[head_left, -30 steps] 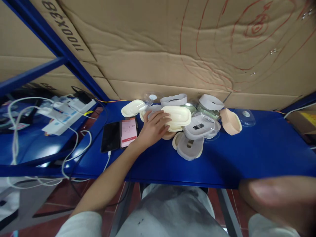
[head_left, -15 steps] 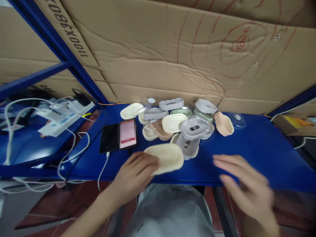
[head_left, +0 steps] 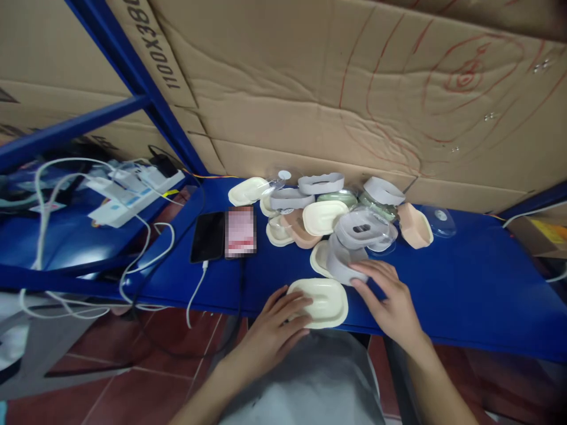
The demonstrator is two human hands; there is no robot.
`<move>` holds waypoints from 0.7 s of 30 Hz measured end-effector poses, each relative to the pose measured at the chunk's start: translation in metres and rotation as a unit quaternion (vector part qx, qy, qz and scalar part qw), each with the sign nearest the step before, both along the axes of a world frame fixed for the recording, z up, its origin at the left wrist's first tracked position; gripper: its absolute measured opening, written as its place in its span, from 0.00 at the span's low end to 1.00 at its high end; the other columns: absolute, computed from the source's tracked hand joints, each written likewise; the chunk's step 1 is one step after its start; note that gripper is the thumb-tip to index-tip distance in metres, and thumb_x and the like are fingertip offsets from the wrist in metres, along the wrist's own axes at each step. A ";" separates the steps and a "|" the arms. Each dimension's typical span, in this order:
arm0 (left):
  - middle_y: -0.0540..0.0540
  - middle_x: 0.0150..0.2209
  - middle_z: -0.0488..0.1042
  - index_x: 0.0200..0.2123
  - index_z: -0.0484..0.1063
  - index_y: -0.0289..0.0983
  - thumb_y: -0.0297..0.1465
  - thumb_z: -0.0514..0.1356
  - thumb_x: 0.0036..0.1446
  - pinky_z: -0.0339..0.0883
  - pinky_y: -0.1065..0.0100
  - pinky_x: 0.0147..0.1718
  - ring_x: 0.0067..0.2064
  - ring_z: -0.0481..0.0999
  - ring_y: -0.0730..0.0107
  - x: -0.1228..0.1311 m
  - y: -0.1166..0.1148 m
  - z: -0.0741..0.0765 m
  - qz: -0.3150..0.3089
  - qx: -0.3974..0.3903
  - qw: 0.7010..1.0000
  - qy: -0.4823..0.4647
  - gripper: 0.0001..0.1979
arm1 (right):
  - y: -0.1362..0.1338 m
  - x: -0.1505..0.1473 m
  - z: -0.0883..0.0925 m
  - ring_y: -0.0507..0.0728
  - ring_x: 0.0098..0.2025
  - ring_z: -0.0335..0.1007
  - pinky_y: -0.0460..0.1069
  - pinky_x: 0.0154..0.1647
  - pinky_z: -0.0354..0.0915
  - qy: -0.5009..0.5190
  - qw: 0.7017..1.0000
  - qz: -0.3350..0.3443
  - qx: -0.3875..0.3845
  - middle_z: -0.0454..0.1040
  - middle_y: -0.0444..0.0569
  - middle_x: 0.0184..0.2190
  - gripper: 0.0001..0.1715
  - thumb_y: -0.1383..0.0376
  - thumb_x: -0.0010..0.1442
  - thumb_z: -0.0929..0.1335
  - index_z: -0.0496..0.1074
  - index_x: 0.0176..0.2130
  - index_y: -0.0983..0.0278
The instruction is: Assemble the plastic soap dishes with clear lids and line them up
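With fingers of left hand (head_left: 281, 324) spread, touches cream dish (head_left: 328, 302); with thumb and fingers of right hand (head_left: 392, 301), pinches grey ring (head_left: 340, 264).

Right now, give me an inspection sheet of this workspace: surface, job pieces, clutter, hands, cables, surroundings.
Surface: blue tabletop, pieces bunched toward its back.
Job's things: cream oval tray near the front edge; grey oval shell, tilted; mixed pile of pieces behind.
Clutter: dark-screened phone beside pink-screened phone.
Hands: left hand has fingers on the tray; right hand pinches the shell.
Cables: white charging cable hangs past the front edge; power strip crowded with plugs.
Surroundings: cardboard panel behind, marked with red curves.
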State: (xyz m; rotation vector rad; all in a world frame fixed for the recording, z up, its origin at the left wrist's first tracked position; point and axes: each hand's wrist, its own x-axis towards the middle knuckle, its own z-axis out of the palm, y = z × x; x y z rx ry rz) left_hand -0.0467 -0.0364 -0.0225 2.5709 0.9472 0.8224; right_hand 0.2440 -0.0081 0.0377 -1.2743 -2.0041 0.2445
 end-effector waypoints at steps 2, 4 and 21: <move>0.42 0.61 0.78 0.53 0.78 0.43 0.29 0.62 0.72 0.67 0.42 0.69 0.66 0.75 0.54 0.003 0.004 0.000 -0.008 -0.004 1.000 -0.011 0.10 | -0.008 0.009 0.005 0.63 0.59 0.78 0.60 0.60 0.73 0.047 0.999 0.002 -0.026 0.83 0.48 0.53 0.14 0.63 0.72 0.70 0.77 0.56 0.52; 0.40 0.63 0.75 0.53 0.78 0.42 0.28 0.62 0.71 0.69 0.42 0.68 0.68 0.72 0.52 0.004 0.007 0.000 -0.005 -0.009 1.000 -0.025 0.10 | -0.020 0.015 0.003 0.63 0.61 0.76 0.60 0.62 0.74 0.066 0.996 0.022 -0.050 0.82 0.49 0.53 0.15 0.64 0.72 0.69 0.77 0.56 0.52; 0.39 0.75 0.57 0.72 0.59 0.54 0.29 0.63 0.71 0.75 0.41 0.63 0.72 0.66 0.45 0.002 0.008 -0.005 0.039 -0.067 0.995 -0.058 0.32 | -0.051 -0.010 -0.042 0.67 0.72 0.65 0.75 0.75 0.57 -0.114 0.984 0.128 -0.037 0.78 0.51 0.62 0.28 0.62 0.72 0.70 0.68 0.68 0.55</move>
